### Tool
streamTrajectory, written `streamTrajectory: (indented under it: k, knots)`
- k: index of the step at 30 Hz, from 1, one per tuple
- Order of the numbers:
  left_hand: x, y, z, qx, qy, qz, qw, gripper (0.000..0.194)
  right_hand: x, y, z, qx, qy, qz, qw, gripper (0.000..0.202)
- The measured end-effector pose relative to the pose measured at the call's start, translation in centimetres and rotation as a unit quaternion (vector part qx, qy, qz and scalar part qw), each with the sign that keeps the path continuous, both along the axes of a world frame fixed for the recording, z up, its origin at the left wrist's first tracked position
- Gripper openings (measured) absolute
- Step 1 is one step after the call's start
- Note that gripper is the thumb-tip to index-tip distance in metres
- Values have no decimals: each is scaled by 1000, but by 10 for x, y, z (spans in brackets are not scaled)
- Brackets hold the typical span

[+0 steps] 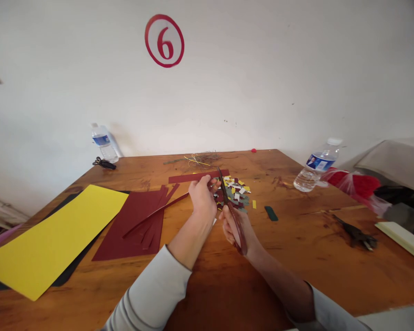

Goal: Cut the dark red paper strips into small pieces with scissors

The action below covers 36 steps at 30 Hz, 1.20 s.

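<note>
My left hand [203, 195] is closed on a narrow dark red paper strip [155, 214], whose long end trails out to the left. In my right hand [239, 227] is a pair of scissors [227, 197], blades pointing up and away from me, close beside the left fingertips. Beneath and just behind both hands lies a pile of small cut paper pieces [239, 191] in white, yellow, grey-green and dark red. More dark red strips [155, 230] rest on a dark red sheet [115, 234] to the left. A wider dark red strip [181, 178] lies behind my left hand.
A yellow sheet [58, 239] covers dark sheets at the left. Water bottles stand back left [103, 142] and right [315, 165]. Pliers [357, 234] and a dark green piece [271, 213] lie right. Dry twigs [200, 159] lie along the table's [283, 276] back edge.
</note>
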<state>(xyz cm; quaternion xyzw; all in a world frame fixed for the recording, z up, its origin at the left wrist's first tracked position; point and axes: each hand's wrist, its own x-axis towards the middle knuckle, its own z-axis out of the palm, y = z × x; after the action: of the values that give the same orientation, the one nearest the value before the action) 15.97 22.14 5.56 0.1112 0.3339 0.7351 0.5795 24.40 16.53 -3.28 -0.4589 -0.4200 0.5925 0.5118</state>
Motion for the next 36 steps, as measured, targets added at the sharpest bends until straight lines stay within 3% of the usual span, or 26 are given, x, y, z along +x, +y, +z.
streamTrajectory:
  k: [36]
  knots:
    - [-4, 2, 6, -30, 10, -18, 999, 21, -6, -6, 20, -26, -16, -51, 998, 69]
